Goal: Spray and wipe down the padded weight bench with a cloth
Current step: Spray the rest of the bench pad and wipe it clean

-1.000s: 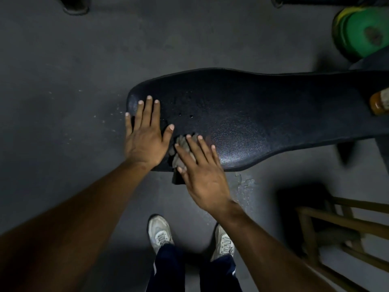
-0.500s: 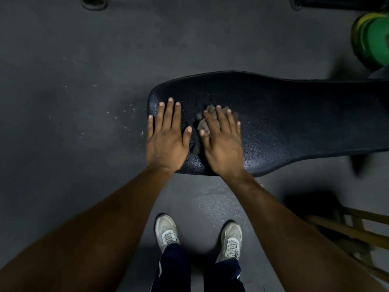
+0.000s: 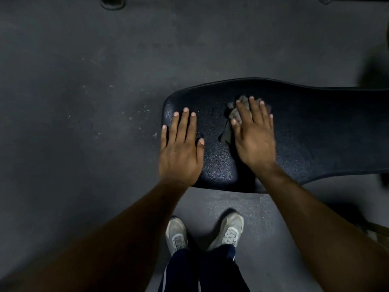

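The surface (image 3: 315,131) is black with a fine pebbled grain. The cloth (image 3: 232,114) looks grey-brown, though the light is dim. The floor (image 3: 84,102) is dark grey, speckled pale. Shoes (image 3: 176,234) are off-white; trousers (image 3: 219,268) navy with a white stripe.

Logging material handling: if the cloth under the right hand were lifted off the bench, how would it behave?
Likely floppy: the cloth lies crumpled in soft folds under the right hand. Probably light, given how thin it bunches. It may drag rather than glide on the bench, whose padding looks pebbled.
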The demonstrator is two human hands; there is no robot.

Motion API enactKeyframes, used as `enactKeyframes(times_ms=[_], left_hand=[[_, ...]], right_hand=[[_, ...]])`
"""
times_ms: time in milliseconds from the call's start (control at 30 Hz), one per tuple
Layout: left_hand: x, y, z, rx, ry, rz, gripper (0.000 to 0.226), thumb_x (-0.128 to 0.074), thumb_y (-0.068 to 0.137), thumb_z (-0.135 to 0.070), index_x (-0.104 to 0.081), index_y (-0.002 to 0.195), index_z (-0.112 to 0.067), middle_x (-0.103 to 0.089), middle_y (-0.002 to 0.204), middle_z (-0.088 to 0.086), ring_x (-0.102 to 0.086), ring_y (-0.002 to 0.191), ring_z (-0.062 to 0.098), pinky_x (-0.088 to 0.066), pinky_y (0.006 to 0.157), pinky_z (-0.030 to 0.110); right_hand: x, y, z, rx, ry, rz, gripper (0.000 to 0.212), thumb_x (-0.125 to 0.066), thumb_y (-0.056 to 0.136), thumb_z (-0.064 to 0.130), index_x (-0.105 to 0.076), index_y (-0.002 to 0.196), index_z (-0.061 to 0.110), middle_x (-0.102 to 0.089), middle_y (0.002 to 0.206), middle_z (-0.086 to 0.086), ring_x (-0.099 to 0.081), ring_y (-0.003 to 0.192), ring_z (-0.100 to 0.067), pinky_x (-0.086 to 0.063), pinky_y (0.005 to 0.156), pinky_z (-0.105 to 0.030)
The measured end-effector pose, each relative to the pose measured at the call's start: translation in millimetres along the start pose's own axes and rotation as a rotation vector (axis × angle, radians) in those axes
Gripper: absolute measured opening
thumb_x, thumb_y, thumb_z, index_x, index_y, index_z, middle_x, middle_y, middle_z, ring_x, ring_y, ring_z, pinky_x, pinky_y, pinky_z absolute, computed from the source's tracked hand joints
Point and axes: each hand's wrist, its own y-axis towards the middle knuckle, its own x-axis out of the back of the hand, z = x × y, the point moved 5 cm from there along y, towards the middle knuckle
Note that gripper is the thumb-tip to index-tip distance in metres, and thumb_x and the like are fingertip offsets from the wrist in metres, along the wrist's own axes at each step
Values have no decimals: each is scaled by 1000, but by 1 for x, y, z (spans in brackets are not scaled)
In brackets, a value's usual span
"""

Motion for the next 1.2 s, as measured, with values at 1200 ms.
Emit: enactKeyframes(times_ms=[1200], left_hand=[[5,2,0,-6,-31,22,66,-39,104,-39,-21,164,-17,-11,173,0,-5,160,18,-12,129,48]], right_hand=[[-6,73,49,590,-175,117,55,-38,107,43,-40,159,26,-38,167,-5,-30,157,-28,-26,128,-51]])
